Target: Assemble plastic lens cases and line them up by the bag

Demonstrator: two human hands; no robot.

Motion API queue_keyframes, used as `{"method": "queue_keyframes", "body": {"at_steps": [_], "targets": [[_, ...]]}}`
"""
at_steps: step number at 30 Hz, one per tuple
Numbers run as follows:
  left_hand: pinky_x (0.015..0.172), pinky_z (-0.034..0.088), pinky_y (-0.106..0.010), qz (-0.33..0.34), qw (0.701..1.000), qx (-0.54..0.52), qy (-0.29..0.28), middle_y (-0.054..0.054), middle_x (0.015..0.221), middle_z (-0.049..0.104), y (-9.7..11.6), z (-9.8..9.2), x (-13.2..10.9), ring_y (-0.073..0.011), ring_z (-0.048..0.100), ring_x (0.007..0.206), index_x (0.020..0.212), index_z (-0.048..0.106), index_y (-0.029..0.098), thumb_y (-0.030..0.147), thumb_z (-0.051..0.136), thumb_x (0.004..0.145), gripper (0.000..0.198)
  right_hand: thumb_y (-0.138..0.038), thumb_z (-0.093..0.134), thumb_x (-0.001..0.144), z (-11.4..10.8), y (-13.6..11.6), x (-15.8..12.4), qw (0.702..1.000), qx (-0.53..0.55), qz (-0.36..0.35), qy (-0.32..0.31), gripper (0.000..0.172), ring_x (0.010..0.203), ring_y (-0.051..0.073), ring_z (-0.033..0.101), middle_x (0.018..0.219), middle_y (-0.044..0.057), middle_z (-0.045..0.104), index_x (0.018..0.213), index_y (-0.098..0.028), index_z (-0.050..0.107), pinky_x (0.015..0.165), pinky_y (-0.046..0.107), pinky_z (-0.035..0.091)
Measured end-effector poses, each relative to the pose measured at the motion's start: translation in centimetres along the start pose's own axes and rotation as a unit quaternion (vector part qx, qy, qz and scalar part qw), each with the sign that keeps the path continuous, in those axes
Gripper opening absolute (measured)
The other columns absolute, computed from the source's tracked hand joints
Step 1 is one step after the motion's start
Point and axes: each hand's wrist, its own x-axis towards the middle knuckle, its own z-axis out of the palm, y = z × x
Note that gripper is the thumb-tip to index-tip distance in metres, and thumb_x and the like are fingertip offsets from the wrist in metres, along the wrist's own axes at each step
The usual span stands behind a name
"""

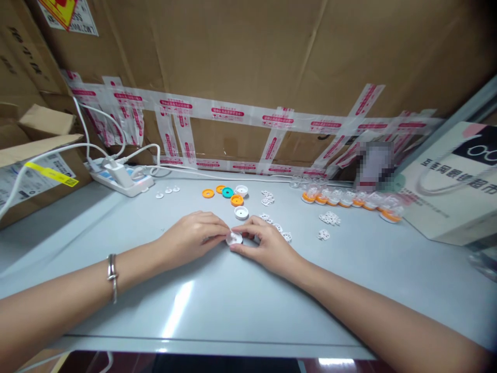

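Near the middle of the table, a white round disc-like part point(234, 239) sits between my two hands. My right hand point(269, 244) grips its edge, thumb on the near side and fingers on the far side. My left hand point(196, 234) has its fingertips pinched together at a small white peg-like bit on top of the disc; the fingers partly hide it. Just beyond lie a white round cup point(241, 212), an orange ring point(236, 200), a teal ring point(227, 192) and another white cup point(241, 190). Small white cut-out plates point(286, 237) lie beside my right hand.
Three small white pegged pieces point(168, 190) lie at back left, near a power strip point(126, 181) with white cables. A row of clear-topped orange and white pieces point(345, 198) stands at back right. Cardboard boxes point(233, 62) wall the back; a printed white box point(450, 191) stands right.
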Motion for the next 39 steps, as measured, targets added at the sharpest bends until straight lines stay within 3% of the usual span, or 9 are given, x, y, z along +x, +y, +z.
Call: {"method": "queue_keyframes", "body": {"at_steps": [6,12,17,26,39], "targets": [[0.081,0.049,-0.026,-0.011,0.999,-0.037,-0.007,-0.004,0.099,0.069,-0.4,0.4,-0.4,-0.0147,0.063,0.090,0.101,0.065,0.020,0.020,0.046,0.088,0.023,-0.026,0.066,0.074,0.1,0.1,0.0,1.000,0.010,-0.020,0.022,0.024,0.093,0.017,0.059,0.100,0.004,0.063,0.098,-0.024,0.067,0.084,0.032,0.046],[0.086,0.048,-0.028,-0.021,0.998,-0.041,-0.036,-0.004,0.107,0.067,-0.3,0.4,-0.7,-0.0155,0.062,0.096,0.109,0.062,0.022,0.021,0.042,0.091,0.027,-0.028,0.070,0.070,0.1,0.1,-0.1,0.998,0.034,0.028,0.039,0.036,0.093,0.019,0.061,0.096,0.003,0.068,0.104,-0.023,0.061,0.084,0.035,0.046],[0.082,0.047,-0.026,-0.046,0.996,-0.063,-0.047,-0.003,0.105,0.066,0.1,0.2,-0.8,-0.0149,0.061,0.093,0.120,0.055,0.025,0.018,0.043,0.090,0.032,-0.029,0.068,0.073,-0.1,-0.3,-0.4,0.998,-0.010,0.031,0.046,0.018,0.091,0.019,0.061,0.091,0.000,0.069,0.088,-0.023,0.062,0.082,0.034,0.044],[0.080,0.046,-0.027,-0.031,0.997,-0.049,-0.044,-0.005,0.100,0.065,0.8,0.3,-0.9,-0.0159,0.060,0.089,0.117,0.057,0.023,0.022,0.040,0.092,0.031,-0.030,0.067,0.075,0.0,-0.6,-0.6,0.997,-0.057,-0.007,0.052,0.014,0.084,0.017,0.063,0.088,0.000,0.071,0.087,-0.024,0.066,0.082,0.032,0.041],[0.083,0.047,-0.028,-0.015,0.999,-0.010,-0.044,-0.007,0.104,0.066,0.9,0.5,-1.2,-0.0166,0.060,0.093,0.114,0.060,0.019,0.020,0.039,0.091,0.030,-0.029,0.064,0.078,0.3,-0.4,-0.9,0.996,-0.068,-0.041,0.050,0.007,0.093,0.019,0.064,0.094,0.000,0.072,0.082,-0.025,0.068,0.085,0.034,0.038]]}}
